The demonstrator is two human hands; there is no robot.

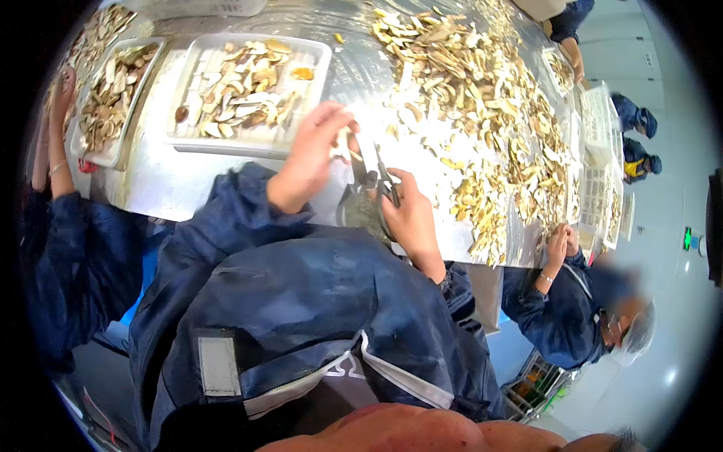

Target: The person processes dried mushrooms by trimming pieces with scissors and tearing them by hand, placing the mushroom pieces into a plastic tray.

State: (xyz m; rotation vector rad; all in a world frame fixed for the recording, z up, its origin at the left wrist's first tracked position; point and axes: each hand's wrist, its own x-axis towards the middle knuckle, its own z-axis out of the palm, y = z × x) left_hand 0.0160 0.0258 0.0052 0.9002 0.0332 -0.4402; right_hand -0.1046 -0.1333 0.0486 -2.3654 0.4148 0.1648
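Note:
My right hand [412,217] is closed on the dark handles of a pair of scissors [386,187]. Their blades point up toward my left hand [312,154], whose fingers pinch a small pale mushroom slice [343,142], partly hidden and washed out by glare. Under the scissors, at the table edge, lies a dark greyish-green bundle [361,212] that I cannot identify. Left of my hands stands a white tray [325,68] holding mushroom slices [245,98]. To the right spreads a large heap of similar slices [489,113].
The shiny metal table [162,184] extends in front of me. A second tray [77,143] of slices stands at far left, near a co-worker's arm [60,143]. At right, another co-worker's hands [559,247] are at the heap's edge, near white baskets [596,124].

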